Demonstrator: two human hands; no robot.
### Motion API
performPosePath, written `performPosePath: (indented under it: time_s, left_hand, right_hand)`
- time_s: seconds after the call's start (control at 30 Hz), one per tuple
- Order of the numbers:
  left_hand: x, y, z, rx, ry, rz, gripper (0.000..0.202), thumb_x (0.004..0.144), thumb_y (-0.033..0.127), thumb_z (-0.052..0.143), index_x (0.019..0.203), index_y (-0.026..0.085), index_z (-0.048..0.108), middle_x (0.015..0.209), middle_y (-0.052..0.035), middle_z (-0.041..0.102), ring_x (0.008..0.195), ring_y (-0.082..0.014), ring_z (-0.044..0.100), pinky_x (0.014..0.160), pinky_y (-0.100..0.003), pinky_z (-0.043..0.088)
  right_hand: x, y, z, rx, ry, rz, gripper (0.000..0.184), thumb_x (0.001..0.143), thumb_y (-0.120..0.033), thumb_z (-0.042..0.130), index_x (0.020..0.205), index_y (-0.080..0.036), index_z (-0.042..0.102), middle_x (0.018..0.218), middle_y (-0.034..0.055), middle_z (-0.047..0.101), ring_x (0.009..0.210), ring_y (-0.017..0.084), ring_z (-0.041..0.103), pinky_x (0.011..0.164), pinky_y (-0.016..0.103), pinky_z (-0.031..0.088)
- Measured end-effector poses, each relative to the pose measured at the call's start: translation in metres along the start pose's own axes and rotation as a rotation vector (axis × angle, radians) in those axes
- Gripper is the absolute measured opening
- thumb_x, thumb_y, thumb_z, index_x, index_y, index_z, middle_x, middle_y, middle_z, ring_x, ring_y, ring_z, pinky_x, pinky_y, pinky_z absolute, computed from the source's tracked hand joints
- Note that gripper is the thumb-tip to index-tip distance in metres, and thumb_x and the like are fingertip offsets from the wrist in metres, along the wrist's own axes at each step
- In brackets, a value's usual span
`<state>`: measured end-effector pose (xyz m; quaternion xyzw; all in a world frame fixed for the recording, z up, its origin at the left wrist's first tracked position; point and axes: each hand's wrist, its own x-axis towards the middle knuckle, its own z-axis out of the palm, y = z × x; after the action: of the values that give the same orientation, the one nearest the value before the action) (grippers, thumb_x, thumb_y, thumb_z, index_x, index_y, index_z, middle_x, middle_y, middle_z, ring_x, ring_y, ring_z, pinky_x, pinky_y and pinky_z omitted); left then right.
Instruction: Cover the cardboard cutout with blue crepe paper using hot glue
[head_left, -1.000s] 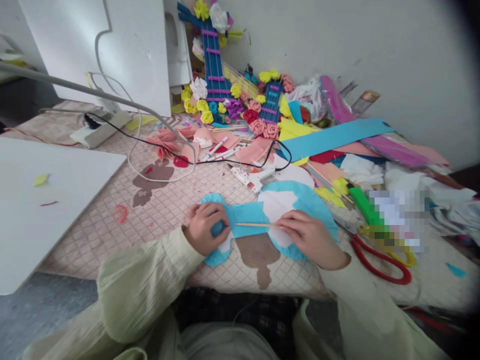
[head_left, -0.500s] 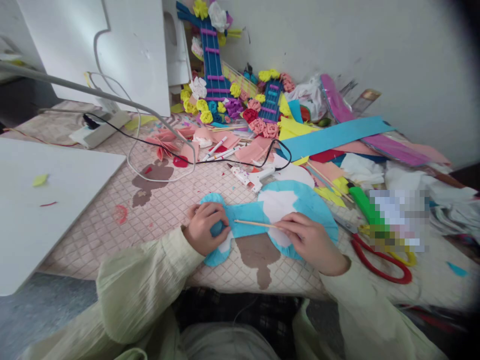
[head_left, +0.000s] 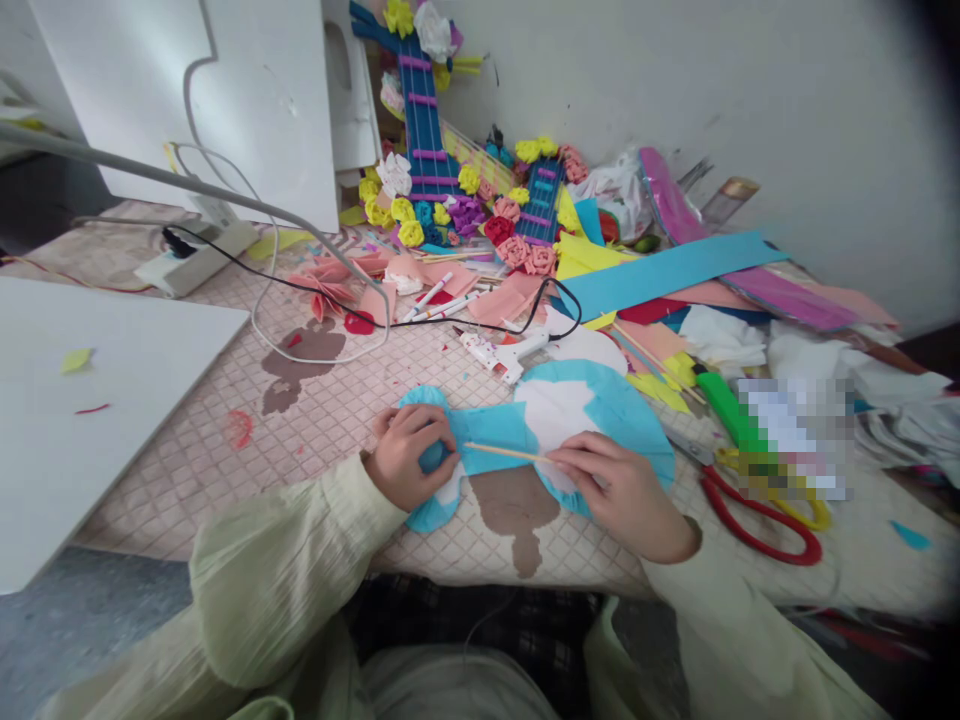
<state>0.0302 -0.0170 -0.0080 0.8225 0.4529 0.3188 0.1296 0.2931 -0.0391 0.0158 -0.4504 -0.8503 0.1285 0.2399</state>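
Observation:
A light-blue paper cutout lies in front of me, with a small round end at the left, a straight middle strip and a large round end at the right. White patches show on both ends. My left hand rests on the small end, its fingers curled round a darker blue rounded thing whose kind I cannot make out. Between thumb and fingers, my right hand pinches a thin wooden stick. The stick points left over the middle strip; whether its tip touches the paper, I cannot tell.
Behind the cutout lies a white glue gun with a black cord. Red-handled scissors and a green-handled tool are at the right. Paper scraps and flower-decorated paper guitars crowd the back; a white board is at the left.
The stick in my right hand has shifted very slightly, its right end a little lower. My left hand keeps its place on the cutout.

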Motion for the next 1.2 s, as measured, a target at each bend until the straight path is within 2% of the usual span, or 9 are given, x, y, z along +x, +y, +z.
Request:
performPosePath:
  time_s: [0.1,0.27,0.4,0.5,0.6,0.8,1.2]
  left_hand:
    - [0.000,0.000,-0.001,0.000,-0.003,-0.011,0.007,0.072,0.024,0.056,0.070,0.019,0.060,0.084,-0.0024,0.063,0.090,-0.0218,0.056,0.084,-0.041,0.031]
    - [0.000,0.001,-0.001,-0.003,-0.007,-0.018,0.007,0.072,0.023,0.055,0.070,0.019,0.060,0.084,-0.0018,0.063,0.090,-0.0217,0.056,0.085,-0.041,0.031]
    - [0.000,0.001,-0.001,0.002,-0.006,-0.019,0.006,0.071,0.023,0.055,0.069,0.019,0.060,0.084,-0.0016,0.064,0.090,-0.0216,0.056,0.085,-0.041,0.030]
    - [0.000,0.001,-0.001,0.003,-0.008,-0.021,0.006,0.071,0.023,0.055,0.069,0.019,0.060,0.084,-0.0019,0.063,0.090,-0.0213,0.056,0.083,-0.041,0.030]
    - [0.001,0.002,-0.001,0.003,-0.012,-0.024,0.006,0.071,0.023,0.055,0.069,0.019,0.060,0.085,-0.0024,0.063,0.089,-0.0214,0.056,0.083,-0.041,0.029]
    - [0.000,0.001,-0.001,0.004,-0.016,-0.028,0.006,0.071,0.023,0.055,0.069,0.020,0.060,0.085,-0.0015,0.062,0.089,-0.0208,0.056,0.083,-0.040,0.029]
    - [0.001,0.003,-0.002,0.007,-0.022,-0.047,0.005,0.070,0.023,0.056,0.069,0.020,0.060,0.086,-0.0017,0.063,0.091,-0.0222,0.056,0.083,-0.041,0.029]
  right_hand:
    - [0.000,-0.001,0.001,-0.023,-0.017,0.009,0.024,0.085,-0.011,0.044,0.090,-0.018,0.066,0.083,0.0056,0.062,0.078,0.016,0.058,0.068,0.030,0.050]
    - [0.003,-0.001,0.001,-0.026,0.046,0.048,0.021,0.085,-0.013,0.045,0.089,-0.017,0.065,0.084,0.0058,0.062,0.078,0.016,0.057,0.068,0.029,0.050]
    - [0.013,-0.005,0.010,-0.020,0.056,0.054,0.020,0.085,-0.014,0.046,0.090,-0.017,0.065,0.085,0.0065,0.061,0.080,0.017,0.057,0.070,0.031,0.049]
    - [0.019,-0.007,0.016,-0.021,0.024,0.067,0.021,0.084,-0.012,0.046,0.089,-0.016,0.066,0.085,0.0072,0.061,0.080,0.017,0.056,0.072,0.032,0.048]
    - [0.021,-0.008,0.016,0.026,-0.031,0.074,0.021,0.084,-0.012,0.047,0.087,-0.019,0.066,0.081,0.0048,0.061,0.074,0.015,0.057,0.066,0.029,0.048]
    - [0.027,-0.010,0.016,-0.015,0.089,0.051,0.020,0.083,-0.012,0.048,0.088,-0.018,0.066,0.082,0.0057,0.061,0.077,0.016,0.057,0.069,0.030,0.048]
    - [0.020,-0.018,0.015,-0.076,-0.048,-0.092,0.027,0.086,-0.007,0.040,0.090,-0.018,0.063,0.086,0.0069,0.057,0.078,0.017,0.051,0.071,0.032,0.048]
